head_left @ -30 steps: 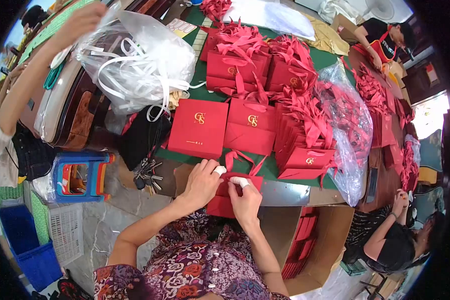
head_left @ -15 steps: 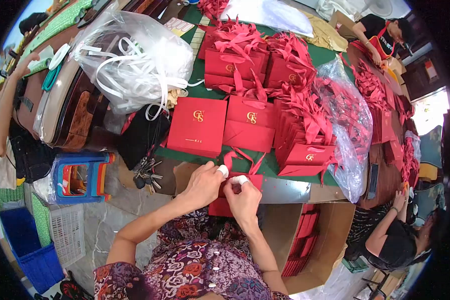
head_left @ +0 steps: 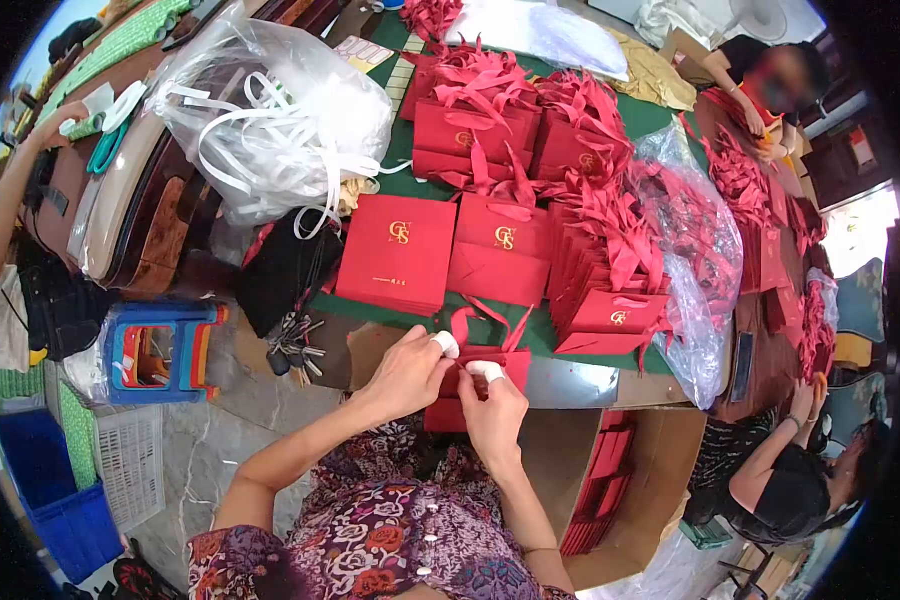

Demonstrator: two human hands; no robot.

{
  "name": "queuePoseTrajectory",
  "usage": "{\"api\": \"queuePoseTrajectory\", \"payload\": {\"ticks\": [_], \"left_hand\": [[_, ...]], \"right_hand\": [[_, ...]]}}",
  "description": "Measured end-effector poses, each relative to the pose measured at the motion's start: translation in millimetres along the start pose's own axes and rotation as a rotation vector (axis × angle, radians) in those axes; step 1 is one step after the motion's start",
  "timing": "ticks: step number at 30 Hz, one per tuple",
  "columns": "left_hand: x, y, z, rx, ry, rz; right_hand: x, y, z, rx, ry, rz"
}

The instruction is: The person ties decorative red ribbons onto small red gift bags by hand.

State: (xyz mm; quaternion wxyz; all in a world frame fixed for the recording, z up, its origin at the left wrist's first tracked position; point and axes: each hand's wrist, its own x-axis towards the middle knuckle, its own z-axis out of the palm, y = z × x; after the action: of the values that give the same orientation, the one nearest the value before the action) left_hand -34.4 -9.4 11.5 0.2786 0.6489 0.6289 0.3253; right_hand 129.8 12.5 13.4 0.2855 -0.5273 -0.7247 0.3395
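My left hand (head_left: 407,372) and my right hand (head_left: 492,412) both grip a small red gift bag (head_left: 470,385) at the table's near edge. White tape covers a fingertip on each hand. The bag's red ribbon handle (head_left: 482,322) loops up above my fingers. Just beyond lie flat red bags with gold logos (head_left: 398,251), and stacks of finished bags with ribbons (head_left: 610,270) stand to the right.
A clear bag of white ribbon (head_left: 270,120) sits at the left, keys (head_left: 295,345) below it. A cardboard box of red bags (head_left: 620,480) is under the table edge. Other people work at the left (head_left: 10,200), far right (head_left: 770,470) and top right (head_left: 760,80). A blue stool (head_left: 160,350) stands on the floor.
My hands lifted the bag slightly and shifted right, and the ribbon loop now stands higher. The person at the left lowered an arm from the ribbon bag to the counter.
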Motion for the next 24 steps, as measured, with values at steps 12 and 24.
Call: {"api": "queuePoseTrajectory", "payload": {"ticks": [12, 24], "left_hand": [[-5, 4, 7, 0.079, 0.041, 0.101], [-12, 1, 16, 0.224, 0.116, 0.432]], "right_hand": [[29, -20, -40, -0.103, -0.057, -0.247], [69, 19, -44, 0.054, -0.677, 0.02]]}}
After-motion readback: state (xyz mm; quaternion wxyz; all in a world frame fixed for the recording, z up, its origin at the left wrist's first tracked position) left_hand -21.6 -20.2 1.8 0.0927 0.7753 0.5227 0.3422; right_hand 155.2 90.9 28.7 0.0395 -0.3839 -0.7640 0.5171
